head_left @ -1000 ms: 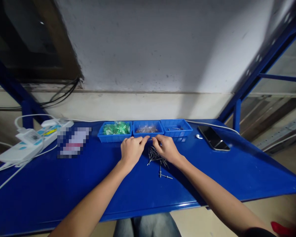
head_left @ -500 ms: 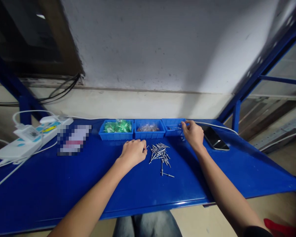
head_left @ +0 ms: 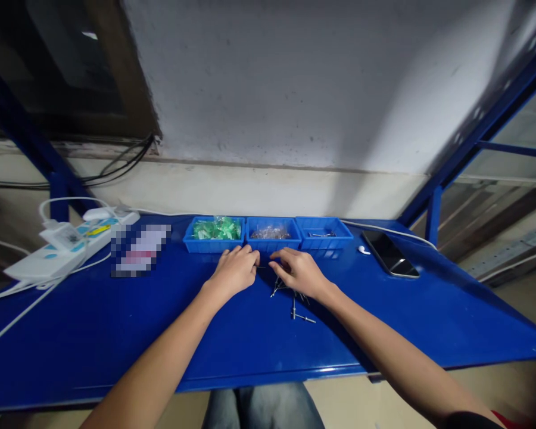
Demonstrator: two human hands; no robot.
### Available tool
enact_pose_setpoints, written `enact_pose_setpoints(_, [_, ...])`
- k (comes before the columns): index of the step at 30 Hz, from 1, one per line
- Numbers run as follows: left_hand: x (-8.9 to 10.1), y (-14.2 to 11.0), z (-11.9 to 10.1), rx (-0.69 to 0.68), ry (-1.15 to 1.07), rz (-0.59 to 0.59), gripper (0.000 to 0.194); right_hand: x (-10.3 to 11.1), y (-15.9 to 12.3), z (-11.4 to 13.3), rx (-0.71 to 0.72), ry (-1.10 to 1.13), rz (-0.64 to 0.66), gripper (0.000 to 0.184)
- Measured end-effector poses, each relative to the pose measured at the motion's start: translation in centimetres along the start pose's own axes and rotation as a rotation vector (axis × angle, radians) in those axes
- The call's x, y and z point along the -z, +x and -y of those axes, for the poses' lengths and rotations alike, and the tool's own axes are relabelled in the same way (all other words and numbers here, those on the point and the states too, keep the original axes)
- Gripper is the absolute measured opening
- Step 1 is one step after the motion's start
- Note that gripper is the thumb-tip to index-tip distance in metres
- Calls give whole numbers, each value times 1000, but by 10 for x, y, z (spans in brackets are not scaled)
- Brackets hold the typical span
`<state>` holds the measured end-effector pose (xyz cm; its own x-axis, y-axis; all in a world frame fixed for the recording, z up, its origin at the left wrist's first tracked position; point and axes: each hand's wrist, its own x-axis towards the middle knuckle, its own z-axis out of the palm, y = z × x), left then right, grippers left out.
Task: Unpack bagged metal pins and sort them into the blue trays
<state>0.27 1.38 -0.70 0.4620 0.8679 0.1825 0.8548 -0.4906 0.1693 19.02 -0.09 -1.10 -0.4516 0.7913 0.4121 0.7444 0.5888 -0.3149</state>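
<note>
My left hand [head_left: 236, 269] is closed in front of the bins, with the thin pin of a blind rivet [head_left: 261, 267] poking out from its fingertips. Just to the right, my right hand [head_left: 300, 271] hovers over the pile of blind rivets [head_left: 277, 288] and hides most of it. Its thumb and forefinger are apart, with nothing seen between them. Two loose rivets [head_left: 304, 318] lie nearer the table's front edge. Behind the right hand, a blue bin [head_left: 325, 243] holds a few rivets.
A blue bin of green packets [head_left: 218, 229] and a blue bin of clear bags [head_left: 273, 233] stand along the back. A phone [head_left: 390, 254] and a white earbud [head_left: 363, 250] lie right. A power strip [head_left: 40, 262] with cables occupies the left of the blue table [head_left: 196, 357].
My right hand has left the right bin and come back left and nearer, over the rivet pile. The earbud has come into sight. My left hand stays closed in nearly the same place.
</note>
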Motion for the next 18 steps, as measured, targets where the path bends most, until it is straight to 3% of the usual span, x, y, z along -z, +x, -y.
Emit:
enact_pose_setpoints(9, [4,1,12,51,-23,24,11,4,0,-6,0,-14,15,19])
enact_pose_setpoints(14, [2,5,15,-32,-153,28,13,2,-1,-6,4,-28,44,19])
enact_pose_setpoints(18, [2,9,12,-124,-304,-61,11,2,0,-7,26,-61,22,15])
